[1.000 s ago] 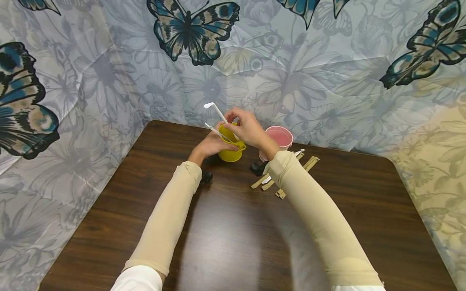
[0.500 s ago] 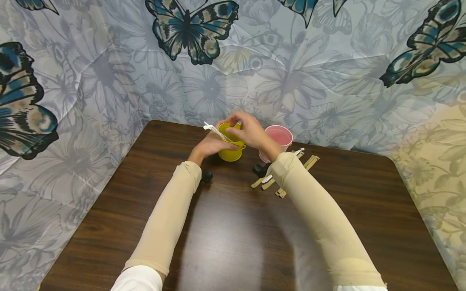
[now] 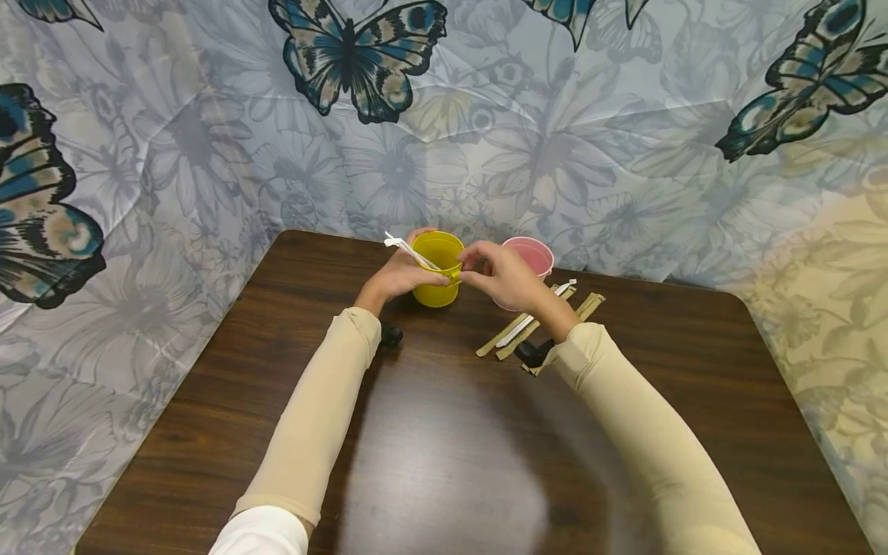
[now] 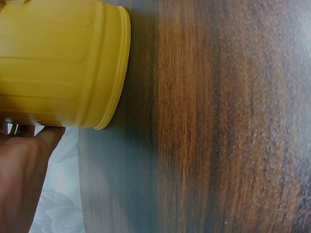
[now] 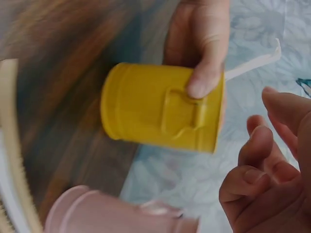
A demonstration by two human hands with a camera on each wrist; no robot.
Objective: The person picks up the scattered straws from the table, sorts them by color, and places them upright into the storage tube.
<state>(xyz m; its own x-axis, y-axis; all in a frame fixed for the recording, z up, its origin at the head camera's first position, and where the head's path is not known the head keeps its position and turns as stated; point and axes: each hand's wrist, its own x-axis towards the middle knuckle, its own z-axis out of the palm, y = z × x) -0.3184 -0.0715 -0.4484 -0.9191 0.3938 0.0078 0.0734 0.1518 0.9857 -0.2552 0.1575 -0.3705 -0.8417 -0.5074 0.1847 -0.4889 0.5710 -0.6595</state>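
Note:
My left hand point(image 3: 401, 275) grips a small yellow bucket point(image 3: 435, 296) upright at the back of the table, its thumb across the front near the rim, as the right wrist view shows. Thin white paper-wrapped sticks, like straws point(image 3: 411, 251), lean out over the bucket's left rim. In the left wrist view the bucket's base point(image 4: 109, 73) stands close over the wood. My right hand point(image 3: 509, 277) is just right of the bucket, fingers loosely bent. Nothing is between them in the right wrist view, where the bucket's wire handle point(image 5: 182, 114) hangs on its side.
A pink bucket point(image 3: 534, 260) stands behind my right hand. Several flat tan strips point(image 3: 491, 344) and a white wrapped stick point(image 3: 516, 330) lie on the table under my right wrist. A patterned butterfly cloth point(image 3: 548, 154) hangs along the table's back edge.
My right hand let go of a white wrapped stick, which dropped lower into the yellow bucket beside another. The hand then moved right, off the bucket's mouth. My left hand keeps its grip.

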